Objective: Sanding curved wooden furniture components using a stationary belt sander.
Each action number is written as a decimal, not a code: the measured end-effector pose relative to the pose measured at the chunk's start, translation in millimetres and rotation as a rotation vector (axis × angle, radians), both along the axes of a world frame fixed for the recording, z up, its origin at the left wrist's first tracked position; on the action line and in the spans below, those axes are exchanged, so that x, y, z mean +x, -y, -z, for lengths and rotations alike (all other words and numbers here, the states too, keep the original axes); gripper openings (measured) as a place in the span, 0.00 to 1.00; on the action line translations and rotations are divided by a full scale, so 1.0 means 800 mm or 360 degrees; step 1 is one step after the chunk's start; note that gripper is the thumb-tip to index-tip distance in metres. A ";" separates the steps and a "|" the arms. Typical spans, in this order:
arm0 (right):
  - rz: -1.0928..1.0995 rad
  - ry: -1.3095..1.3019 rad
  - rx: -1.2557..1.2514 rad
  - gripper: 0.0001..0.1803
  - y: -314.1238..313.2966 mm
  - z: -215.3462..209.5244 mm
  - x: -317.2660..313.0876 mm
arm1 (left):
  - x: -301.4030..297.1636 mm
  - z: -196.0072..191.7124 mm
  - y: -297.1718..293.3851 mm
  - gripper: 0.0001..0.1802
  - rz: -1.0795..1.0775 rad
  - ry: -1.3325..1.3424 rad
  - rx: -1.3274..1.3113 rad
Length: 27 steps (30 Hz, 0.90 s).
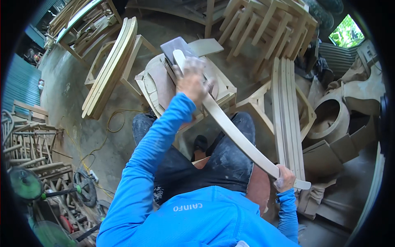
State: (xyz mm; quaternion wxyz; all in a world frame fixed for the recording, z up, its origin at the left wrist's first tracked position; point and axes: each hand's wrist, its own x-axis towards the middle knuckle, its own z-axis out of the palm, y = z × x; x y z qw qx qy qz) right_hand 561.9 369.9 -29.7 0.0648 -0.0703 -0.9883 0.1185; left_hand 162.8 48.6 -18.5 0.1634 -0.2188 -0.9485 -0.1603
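Note:
A long, curved pale wooden slat (242, 144) slants from the far middle to the near right, across my lap. My left hand (191, 80) is closed over its far part, slightly blurred; whether anything lies under the palm is hidden. Near the slat's lower right end, my right hand (284, 179) grips it, with the tip sticking out past the fingers. The far end lies over a grey flat-topped block (179, 47) on a wooden stool-like frame (224, 92) in front of my knees.
Curved slats (111, 68) rest on a frame at the left, and more slats (288, 111) at the right. Chair frames (267, 29) are stacked at the back. A yellow cord (111, 123) runs over the floor. Wooden parts (37, 144) pile up at the far left.

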 end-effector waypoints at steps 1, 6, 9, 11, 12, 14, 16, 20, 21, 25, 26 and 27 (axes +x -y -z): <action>-0.0004 -0.0018 -0.0027 0.11 0.008 -0.004 -0.006 | -0.022 0.013 0.007 0.46 0.0008 0.0011 -0.0025; 0.0041 0.0083 0.0056 0.10 0.015 -0.007 -0.022 | -0.068 0.035 0.008 0.49 -0.0398 0.0418 -0.0067; 0.0024 0.0134 -0.0017 0.10 0.029 -0.011 -0.049 | -0.101 0.024 0.010 0.47 -0.0412 0.0459 -0.0080; -0.0022 0.0103 -0.0132 0.11 0.045 -0.017 -0.080 | -0.136 0.020 0.020 0.46 -0.0440 0.0465 -0.0123; -0.0021 0.0104 -0.0151 0.11 0.050 -0.012 -0.094 | -0.154 0.019 0.029 0.46 -0.0440 0.0464 -0.0143; -0.0119 0.0127 -0.0159 0.13 0.061 0.001 -0.117 | -0.187 0.018 0.045 0.47 -0.0541 0.0450 -0.0339; -0.0159 0.0080 -0.0235 0.15 0.066 -0.002 -0.128 | -0.201 0.018 0.051 0.47 -0.0564 0.0430 -0.0353; -0.0259 0.0133 -0.0252 0.17 0.026 0.013 -0.097 | -0.179 0.038 0.051 0.47 -0.0507 0.0281 -0.0243; -0.0251 0.0172 -0.0241 0.17 0.008 0.005 -0.080 | -0.156 0.053 0.039 0.47 -0.0466 0.0258 -0.0182; -0.0178 0.0266 -0.0210 0.15 -0.030 -0.006 -0.046 | -0.084 0.039 0.004 0.48 -0.0447 0.0333 -0.0108; -0.0170 0.0344 -0.0194 0.15 -0.028 -0.015 -0.045 | -0.083 0.035 0.002 0.48 -0.0438 0.0350 -0.0084; -0.0147 0.0378 -0.0181 0.14 -0.022 -0.015 -0.055 | -0.098 0.036 0.007 0.48 -0.0418 0.0329 -0.0082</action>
